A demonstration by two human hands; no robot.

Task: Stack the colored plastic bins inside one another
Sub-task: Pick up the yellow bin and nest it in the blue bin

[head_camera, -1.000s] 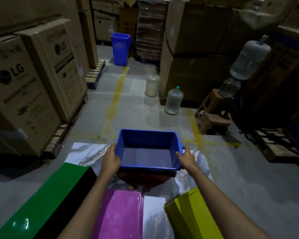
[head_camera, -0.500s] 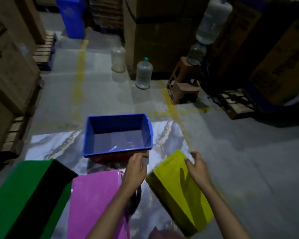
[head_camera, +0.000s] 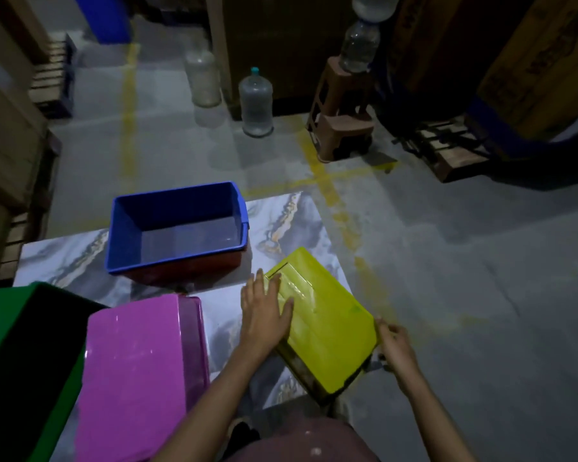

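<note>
Having released the blue bin [head_camera: 177, 228], which now sits nested in a red bin [head_camera: 187, 273] on the marble sheet [head_camera: 291, 215], both hands have shifted to the yellow bin [head_camera: 327, 325], lying upturned right of the blue bin. The left hand [head_camera: 264, 315] presses flat and spread on its base; the right hand [head_camera: 394, 341] appears to pinch its near corner. Next bin: yellow.

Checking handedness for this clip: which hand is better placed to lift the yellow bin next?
Probably the right hand: it pinches the yellow bin at its near corner, while the left hand only rests flat on top.
</note>
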